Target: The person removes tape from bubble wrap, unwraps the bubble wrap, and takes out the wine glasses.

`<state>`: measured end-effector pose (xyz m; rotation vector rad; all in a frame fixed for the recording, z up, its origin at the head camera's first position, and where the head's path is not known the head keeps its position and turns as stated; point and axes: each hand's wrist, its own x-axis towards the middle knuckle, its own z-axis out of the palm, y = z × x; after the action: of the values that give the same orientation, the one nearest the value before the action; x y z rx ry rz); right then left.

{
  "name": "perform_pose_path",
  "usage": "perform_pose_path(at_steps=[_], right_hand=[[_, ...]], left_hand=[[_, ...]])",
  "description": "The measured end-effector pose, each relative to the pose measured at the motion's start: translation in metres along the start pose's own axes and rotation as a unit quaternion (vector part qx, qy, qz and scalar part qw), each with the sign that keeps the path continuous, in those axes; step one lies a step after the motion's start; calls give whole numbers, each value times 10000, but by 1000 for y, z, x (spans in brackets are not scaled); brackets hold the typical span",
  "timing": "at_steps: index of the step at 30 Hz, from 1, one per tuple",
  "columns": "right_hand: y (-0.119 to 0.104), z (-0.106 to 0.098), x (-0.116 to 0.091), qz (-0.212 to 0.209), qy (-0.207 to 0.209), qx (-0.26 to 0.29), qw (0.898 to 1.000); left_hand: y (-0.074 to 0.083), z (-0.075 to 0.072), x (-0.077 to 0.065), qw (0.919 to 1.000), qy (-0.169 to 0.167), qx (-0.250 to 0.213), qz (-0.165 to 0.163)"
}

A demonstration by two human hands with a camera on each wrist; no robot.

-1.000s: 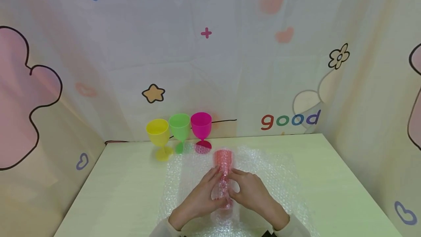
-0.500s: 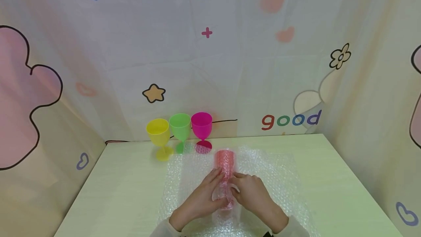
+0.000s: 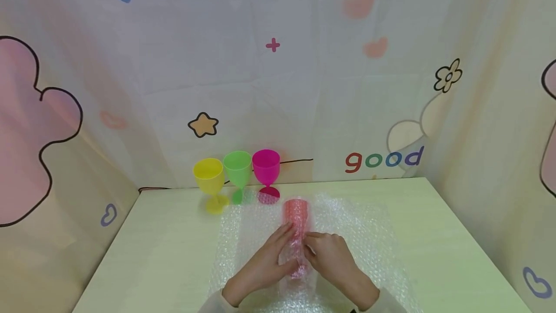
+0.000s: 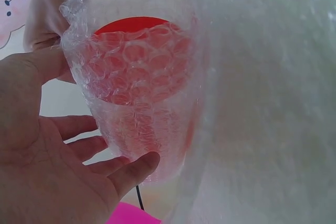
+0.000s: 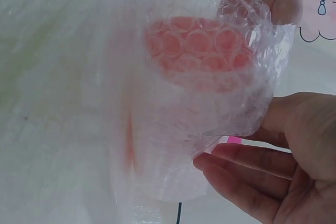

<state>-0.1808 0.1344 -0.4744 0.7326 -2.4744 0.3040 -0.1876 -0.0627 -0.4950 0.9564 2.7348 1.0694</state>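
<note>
A red goblet (image 3: 297,210) lies lengthwise in bubble wrap (image 3: 360,228) at the middle of the table, its bowl pointing away from me. My left hand (image 3: 263,265) rests along its left side with fingers extended on the wrapped bowl and the thumb near the foot. In the left wrist view, the fingertips (image 4: 149,162) touch the wrap and the red foot (image 4: 131,26) shows partly uncovered. My right hand (image 3: 333,256) pinches the bubble wrap's edge over the goblet's right side. Much of the goblet's stem is hidden by hands and wrap.
Behind the wrap, yellow (image 3: 209,177), green (image 3: 238,165) and magenta (image 3: 266,165) goblets stand upright in a row near the back edge. The sheet's far corner overlaps the green and magenta feet. A printed curtain (image 3: 278,86) hangs behind the pale table (image 3: 152,255).
My right hand's fingers have closed up from a wider gap into a pinch along the goblet's side. The left hand stays nearly in place; the standing goblets have not moved.
</note>
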Motion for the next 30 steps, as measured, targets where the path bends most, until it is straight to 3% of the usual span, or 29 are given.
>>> perform_pose_path(at_steps=[11,16,24,30], right_hand=[[4,3,0,278,-98,815,9962],[6,4,0,653,-44,1106,9917],[9,4,-2,843,-43,1061,9908],[12,2,-4,798,-348,789,9931]], left_hand=[[1,-2,0,9998,-64,-147,-141],[-1,-3,0,9993,-109,-220,-265],[-1,-2,0,9996,-93,-133,-223],[-2,-3,0,9988,-95,-276,-389]])
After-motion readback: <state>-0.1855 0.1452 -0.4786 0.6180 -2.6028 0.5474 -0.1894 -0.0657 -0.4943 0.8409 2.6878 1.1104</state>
